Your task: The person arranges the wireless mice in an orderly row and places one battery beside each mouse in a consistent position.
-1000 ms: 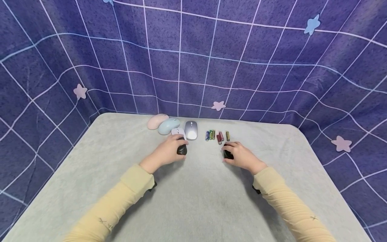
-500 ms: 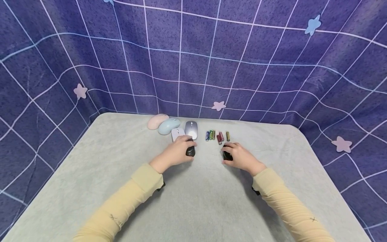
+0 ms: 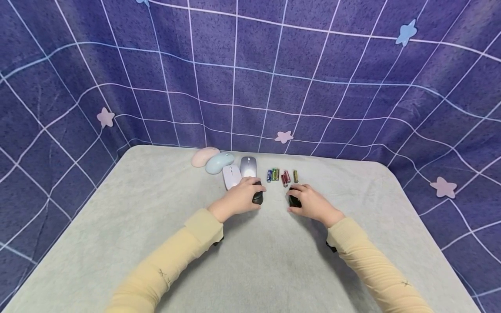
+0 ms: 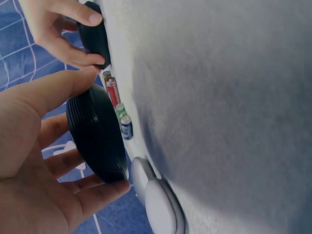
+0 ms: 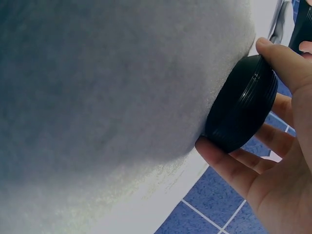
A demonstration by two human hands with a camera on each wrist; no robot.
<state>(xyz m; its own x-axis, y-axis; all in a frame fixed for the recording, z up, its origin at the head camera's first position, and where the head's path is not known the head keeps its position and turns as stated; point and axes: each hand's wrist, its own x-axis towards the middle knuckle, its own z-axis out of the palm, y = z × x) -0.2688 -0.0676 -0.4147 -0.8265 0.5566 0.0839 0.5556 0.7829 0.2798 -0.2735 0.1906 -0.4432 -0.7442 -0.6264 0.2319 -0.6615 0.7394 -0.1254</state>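
Observation:
My left hand [image 3: 238,198] grips a black computer mouse [image 3: 257,198] with ribbed sides, thumb at one end and fingertips at the other. To its right, my right hand [image 3: 314,204] holds a second black mouse [image 3: 294,201] between thumb and fingers; in the right wrist view this mouse [image 5: 241,107] lies close against the grey tabletop. A silver-grey mouse [image 3: 248,165] and a white mouse [image 3: 232,176] lie just behind the left hand. Farther left are a light blue mouse [image 3: 219,163] and a pink mouse [image 3: 205,156]. The palms cover part of both black mice.
Several small batteries lie behind the hands: a blue one [image 3: 269,175], green ones [image 3: 274,174], red ones [image 3: 284,180] and a gold one [image 3: 295,176]. The grey tabletop [image 3: 270,261] ends at a blue gridded curtain [image 3: 250,87] with stars.
My left hand has slid rightward with the black mouse, closer to the right hand, uncovering more of the white mouse. The right hand has stayed nearly still.

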